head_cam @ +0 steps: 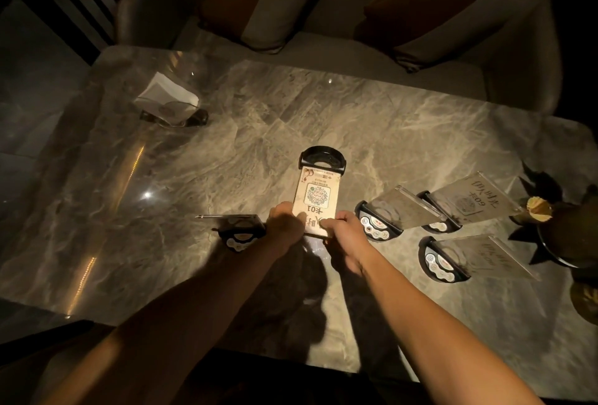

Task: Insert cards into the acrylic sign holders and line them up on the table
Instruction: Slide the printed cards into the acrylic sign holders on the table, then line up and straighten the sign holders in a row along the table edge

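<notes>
Head view: the left hand (286,221) and right hand (348,236) are both curled onto the near end of one sign holder (318,197), held at mid-table (259,132). The left edge is gripped by the left hand; the right edge is pinched by the right hand, thumb on the face. A lit card (316,200) with a QR code and "01" is seen inside the holder, print upside down to the camera. The holder's black base (322,158) is at the far end, toward the sofa (323,16); whether it touches the table cannot be told.

A second holder (238,230) stands just left of the left hand. Three more holders (453,226) are grouped to the right, near a dark plant-like ornament (556,233). A napkin holder (170,103) sits far left, well apart.
</notes>
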Available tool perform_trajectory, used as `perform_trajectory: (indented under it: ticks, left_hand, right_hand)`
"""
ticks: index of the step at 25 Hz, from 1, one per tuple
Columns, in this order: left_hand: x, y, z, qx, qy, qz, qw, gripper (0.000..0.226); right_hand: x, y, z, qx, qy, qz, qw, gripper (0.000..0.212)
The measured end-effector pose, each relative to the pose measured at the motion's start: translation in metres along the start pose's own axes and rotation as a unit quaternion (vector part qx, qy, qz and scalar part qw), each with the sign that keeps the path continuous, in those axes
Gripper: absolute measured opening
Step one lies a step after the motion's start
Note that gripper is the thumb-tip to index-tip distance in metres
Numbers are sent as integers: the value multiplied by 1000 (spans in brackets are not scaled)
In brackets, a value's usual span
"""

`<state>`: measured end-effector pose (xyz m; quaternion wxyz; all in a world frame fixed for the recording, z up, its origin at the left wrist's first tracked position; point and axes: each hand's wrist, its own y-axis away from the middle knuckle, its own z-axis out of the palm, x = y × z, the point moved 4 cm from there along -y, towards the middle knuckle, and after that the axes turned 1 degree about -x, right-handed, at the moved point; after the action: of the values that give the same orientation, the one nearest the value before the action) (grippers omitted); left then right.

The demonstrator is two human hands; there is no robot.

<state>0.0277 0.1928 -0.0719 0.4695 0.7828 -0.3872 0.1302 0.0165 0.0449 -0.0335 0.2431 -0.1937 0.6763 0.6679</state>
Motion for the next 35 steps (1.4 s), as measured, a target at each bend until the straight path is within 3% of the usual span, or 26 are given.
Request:
perform_trajectory:
  ticks: [4,9,12,14,17,19,22,25,29,32,35]
  left_hand:
    - [26,15,-12,-40,95,10,995,26]
    - [46,26,-28,-100,185,2,978,44]
    - [59,37,-37,-136,186,30,973,37]
    - [67,40,-47,-104,169,79,977,38]
    - [77,45,-66,-44,161,149,975,64]
    - [80,49,-72,-51,157,170,972,61]
    - [70,43,-68,-56,111,171,977,19]
    - [61,42,-67,-35,108,150,982,4]
    - [70,51,-68,-32,102,153,982,21]
    - [81,57,-70,-35,61,167,983,42]
    - [105,67,-74,-16,3,211,977,47]
  right_hand:
    - [-29,13,-3,29,5,-50,998,24]
    - [-97,17,0,49,169,-168,970,22]
    - [-139,31,10,80,358,-259,894,10]
    - [-156,44,19,76,478,-299,823,13]
    - [-159,53,32,31,611,-303,731,15]
    - [-149,52,38,-4,664,-285,691,13]
    - [-136,49,45,-21,649,-273,710,18]
    - [-126,48,45,-33,632,-272,725,8]
    - [-114,55,31,-20,658,-261,706,12]
    - [-114,64,15,-14,636,-262,725,28]
    - [-129,86,-13,12,604,-272,749,44]
